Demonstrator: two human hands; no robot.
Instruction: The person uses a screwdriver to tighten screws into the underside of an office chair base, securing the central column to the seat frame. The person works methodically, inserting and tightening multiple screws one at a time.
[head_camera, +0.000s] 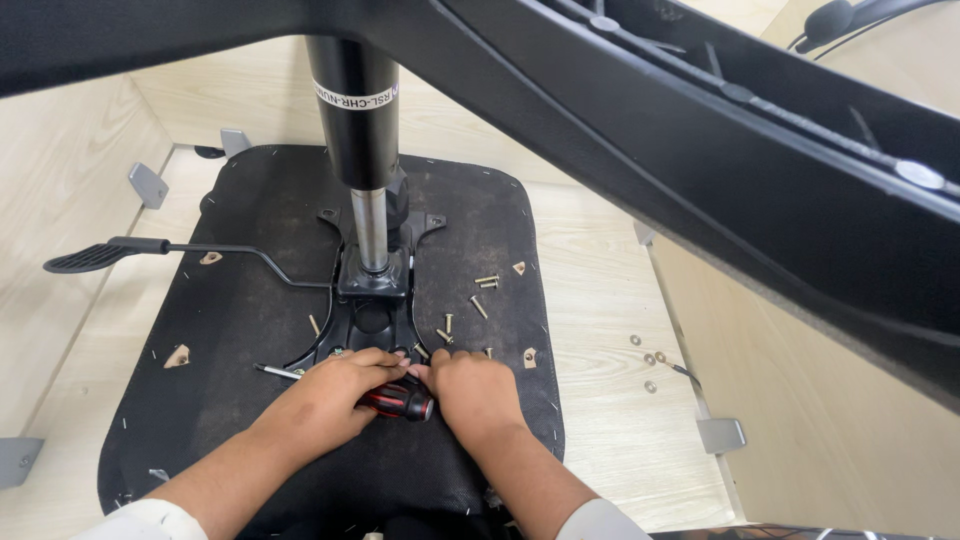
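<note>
The person leans over an upturned chair seat (240, 330), its black fabric underside facing up on a pale wooden platform (610, 420). Both hands meet at the near edge of the metal mounting plate (372, 320) bolted around the gas-lift column (358, 110). The left hand (325, 400) is closed around a screwdriver (400, 402) with a red-and-black handle; its thin shaft pokes out past the knuckles toward the seat's left edge. The right hand (475, 392) is drawn into a narrow pinch, its fingertips pressed down at the plate's near right arm, touching the left hand; whether a screw sits between them I cannot tell, as the fingers cover the spot.

Loose screws (480, 296) lie scattered on the seat just right of the plate, and a few washers (648, 360) rest on the platform beyond the seat's right edge. A black lever (150, 250) with a paddle end sticks out past the seat's left edge.

To my eye, the step in hand is seating a screw by finger in the plate's near hole. The next move would call for turning the screwdriver tip-forward, keeping the screw upright, and pressing straight down so it does not tip or skate off across the fabric.
</note>
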